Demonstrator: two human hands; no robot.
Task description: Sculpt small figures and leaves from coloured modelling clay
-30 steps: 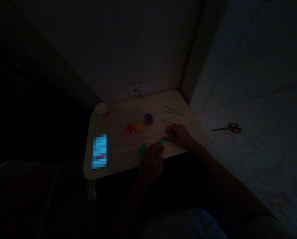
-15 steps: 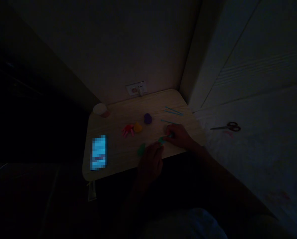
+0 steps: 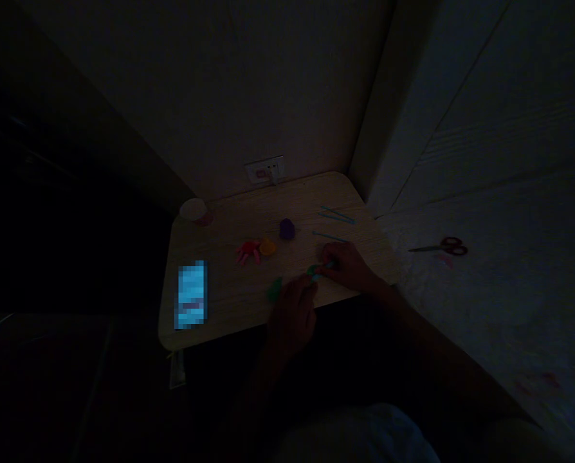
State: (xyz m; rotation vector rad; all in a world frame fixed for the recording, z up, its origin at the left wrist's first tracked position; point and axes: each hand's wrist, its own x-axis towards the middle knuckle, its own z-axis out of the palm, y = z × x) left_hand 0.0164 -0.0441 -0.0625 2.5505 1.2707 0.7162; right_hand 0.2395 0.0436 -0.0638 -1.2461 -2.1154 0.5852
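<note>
The room is very dark. On a small wooden table (image 3: 229,302) my left hand (image 3: 292,315) and my right hand (image 3: 348,265) meet over a small green clay piece (image 3: 313,271) near the front edge. Both hands have their fingers curled and pinched at that piece; a pale blue stick tip shows by my right fingers. A second green clay lump (image 3: 274,289) lies just left of my left hand. Further back lie a red clay shape with prongs (image 3: 247,251), a yellow lump (image 3: 267,246) and a purple lump (image 3: 287,228).
A lit phone (image 3: 191,294) lies at the table's left front. A small pale cup (image 3: 194,210) stands at the back left corner. Thin blue sticks (image 3: 337,215) lie at the back right. Scissors (image 3: 439,246) rest on the light surface to the right. A wall socket (image 3: 264,170) sits behind.
Almost nothing differs: both hands stay pinched together over the green piece, with only tiny shifts of the fingers and of the camera.
</note>
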